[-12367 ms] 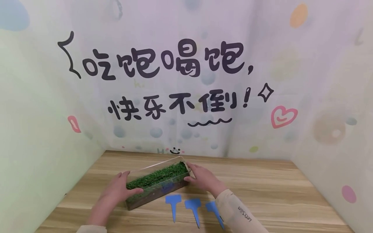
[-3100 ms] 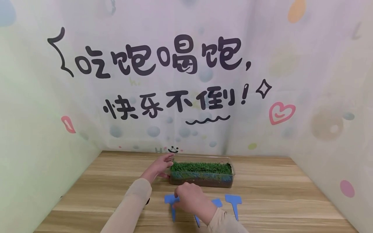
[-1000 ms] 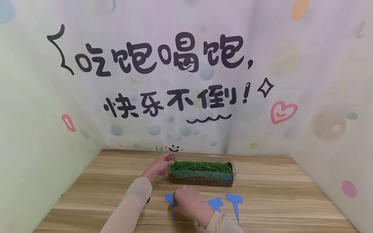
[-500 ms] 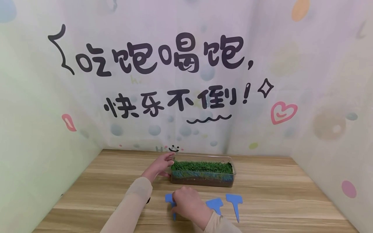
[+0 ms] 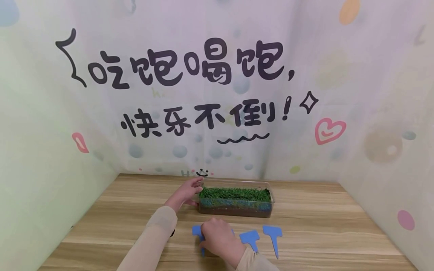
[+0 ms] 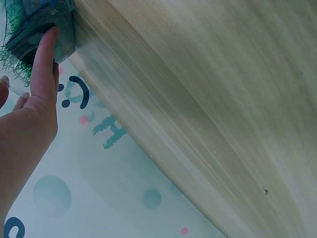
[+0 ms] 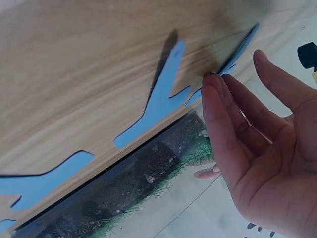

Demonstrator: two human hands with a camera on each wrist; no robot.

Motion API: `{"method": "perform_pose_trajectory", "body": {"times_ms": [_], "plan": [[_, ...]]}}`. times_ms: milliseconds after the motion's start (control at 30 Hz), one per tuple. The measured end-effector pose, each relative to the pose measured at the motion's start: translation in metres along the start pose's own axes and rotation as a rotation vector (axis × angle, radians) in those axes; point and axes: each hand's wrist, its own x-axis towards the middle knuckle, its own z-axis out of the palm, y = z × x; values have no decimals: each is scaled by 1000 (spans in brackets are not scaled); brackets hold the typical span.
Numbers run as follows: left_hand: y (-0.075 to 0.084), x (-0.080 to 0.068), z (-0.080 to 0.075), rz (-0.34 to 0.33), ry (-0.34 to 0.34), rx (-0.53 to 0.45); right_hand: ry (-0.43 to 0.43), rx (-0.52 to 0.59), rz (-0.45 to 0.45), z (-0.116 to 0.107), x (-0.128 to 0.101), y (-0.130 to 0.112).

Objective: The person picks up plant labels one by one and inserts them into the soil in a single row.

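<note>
The left hand rests against the left end of a clear plastic box filled with dark soil and green grass. In the left wrist view its thumb presses flat on the end wall of the box, and the other fingers reach over the rim, so the hand holds the box end between thumb and fingers. The box stands on the wooden table, near the back wall, with its long side toward the person.

The right hand lies in front of the box, over the leftmost of three blue T-shaped plant labels. In the right wrist view its fingers are straight and relaxed, and the fingertips meet the edge of the left blue label; it seems to only touch it, but whether it already pinches it I cannot tell for sure. The middle blue label lies flat just beside this hand on its right, and the right blue label lies a little further right, apart from it. All labels lie between the person and the box.

The backdrop carries large black Chinese letters and a pink heart.
</note>
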Motion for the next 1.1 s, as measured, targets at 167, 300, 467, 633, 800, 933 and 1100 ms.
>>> {"method": "perform_pose_trajectory", "body": {"times_ms": [167, 300, 467, 633, 800, 933, 1100], "plan": [[-1, 0, 2, 6, 0, 9, -22, 5, 35, 1, 0, -1], [-2, 1, 3, 6, -1, 5, -20, -45, 56, 5, 0, -1], [-3, 0, 5, 3, -4, 3, -14, -115, 83, 9, -2, -3], [-4, 0, 6, 7, -6, 4, -6, -104, 126, 12, -2, -5], [-4, 0, 7, 11, -11, 7, 0, -114, 164, 15, 1, -8], [-3, -1, 6, 13, -1, 25, 21, -135, 186, 15, 4, -11], [1, 0, 3, 5, 18, 47, 22, -133, 205, 11, 9, -14]]}}
